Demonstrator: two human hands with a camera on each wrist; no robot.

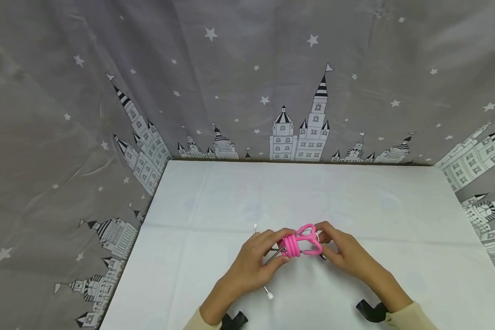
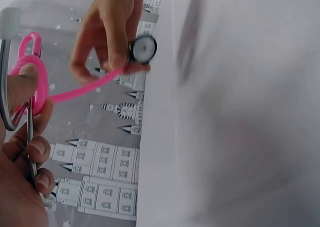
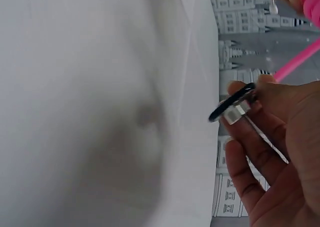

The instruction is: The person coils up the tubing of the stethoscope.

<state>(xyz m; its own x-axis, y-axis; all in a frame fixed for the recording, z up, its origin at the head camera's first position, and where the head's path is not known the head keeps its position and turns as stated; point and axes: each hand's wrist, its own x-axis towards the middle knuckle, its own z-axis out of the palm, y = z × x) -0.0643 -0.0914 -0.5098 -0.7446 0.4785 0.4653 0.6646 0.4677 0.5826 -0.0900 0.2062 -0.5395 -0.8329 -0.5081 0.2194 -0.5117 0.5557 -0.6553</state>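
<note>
A stethoscope with pink tubing [image 1: 291, 246] is held above the table, its tube wound in several turns round itself. My left hand [image 1: 251, 263] grips the coiled part, thumb below and fingers above in the head view. The metal ear tubes [image 2: 31, 137] run through that hand, and a white ear tip [image 1: 270, 296] sticks out below it. My right hand [image 1: 348, 252] pinches the tube's end by the chest piece [image 2: 144, 49], a round disc with a dark rim. A stretch of pink tube [image 2: 85, 91] spans between the hands.
Under the hands lies a white table surface [image 1: 214, 197]. Behind it and at both sides hangs a grey cloth [image 1: 231, 59] printed with castles and stars. Black pieces [image 1: 371, 310] show at the wrists by the cream sleeves [image 1: 410, 317].
</note>
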